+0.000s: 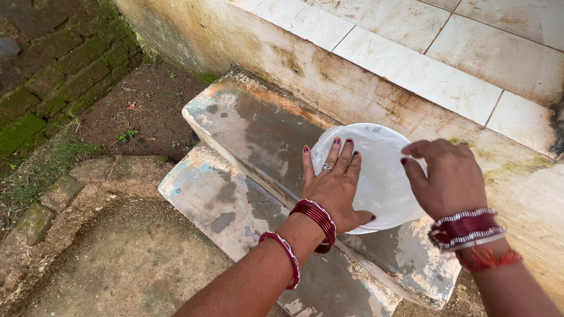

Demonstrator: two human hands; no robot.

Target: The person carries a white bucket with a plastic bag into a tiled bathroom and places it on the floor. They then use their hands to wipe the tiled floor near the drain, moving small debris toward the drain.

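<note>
A round white plate [379, 170] rests on the upper concrete step [264, 126], wet and glossy. My left hand [335, 188] lies flat on the plate's left part, fingers spread, a ring on one finger and red bangles at the wrist. My right hand [449, 176] hovers over the plate's right edge with fingers curled loosely, its fingertips touching or just above the surface; red and white bangles and a red thread circle that wrist.
A lower step [217, 202] with worn blue paint sits below. A white tiled platform [446, 64] rises behind the steps. Bare dirt [147, 111] and mossy bricks [53, 64] lie to the left, a stone-edged patch [123, 258] at the front left.
</note>
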